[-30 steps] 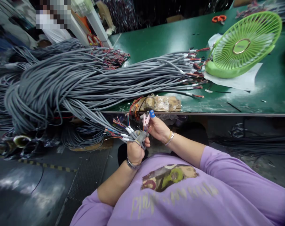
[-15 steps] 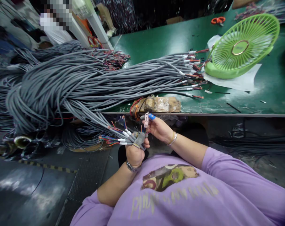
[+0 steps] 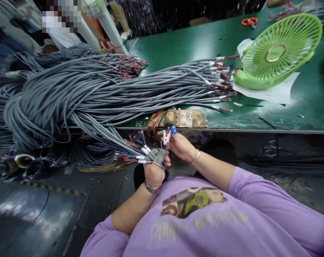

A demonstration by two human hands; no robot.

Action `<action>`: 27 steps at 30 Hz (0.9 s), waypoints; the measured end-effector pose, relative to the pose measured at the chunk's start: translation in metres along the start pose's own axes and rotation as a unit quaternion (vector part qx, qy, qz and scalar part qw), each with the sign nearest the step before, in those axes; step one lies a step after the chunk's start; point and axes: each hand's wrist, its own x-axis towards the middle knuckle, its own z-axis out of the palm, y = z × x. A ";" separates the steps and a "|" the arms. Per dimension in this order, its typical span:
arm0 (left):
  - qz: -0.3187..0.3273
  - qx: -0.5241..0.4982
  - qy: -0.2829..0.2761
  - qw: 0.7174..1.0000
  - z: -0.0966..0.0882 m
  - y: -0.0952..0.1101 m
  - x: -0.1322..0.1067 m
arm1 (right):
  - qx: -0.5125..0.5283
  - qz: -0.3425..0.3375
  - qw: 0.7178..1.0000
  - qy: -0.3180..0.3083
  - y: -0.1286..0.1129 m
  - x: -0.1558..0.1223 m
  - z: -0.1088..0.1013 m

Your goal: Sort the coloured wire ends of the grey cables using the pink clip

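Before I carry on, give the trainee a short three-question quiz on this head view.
1. Multiple choice: what does the left hand grip?
A) orange scissors
B) grey cables
C) a green fan
2. True or false: the small pale pink tool is held in the right hand.
3. Fill in the colour: one fingertip of the right hand wears a ___ cover.

Key: 1 B; 2 true; 3 blue.

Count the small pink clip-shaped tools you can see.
1: the small pink clip-shaped tool is in the right hand, beside the thin grey cables held in the left hand. Others may be hidden.
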 end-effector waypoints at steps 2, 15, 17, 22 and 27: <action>-0.001 0.003 0.003 1.000 0.000 -0.002 0.001 | 0.052 0.043 0.998 -0.007 -0.003 0.001 0.005; -0.009 0.023 0.000 1.000 -0.006 -0.006 -0.001 | 0.101 0.097 0.990 0.005 -0.004 -0.003 0.003; -0.011 0.026 -0.012 1.000 -0.009 -0.006 -0.002 | 0.064 0.131 0.989 -0.027 -0.008 -0.005 -0.007; -0.014 0.069 -0.054 0.996 -0.020 -0.013 -0.006 | -0.112 0.195 0.964 -0.144 -0.026 -0.012 -0.033; -0.025 0.115 -0.113 0.987 -0.027 -0.018 -0.009 | -0.233 0.141 0.941 -0.202 -0.038 -0.016 -0.036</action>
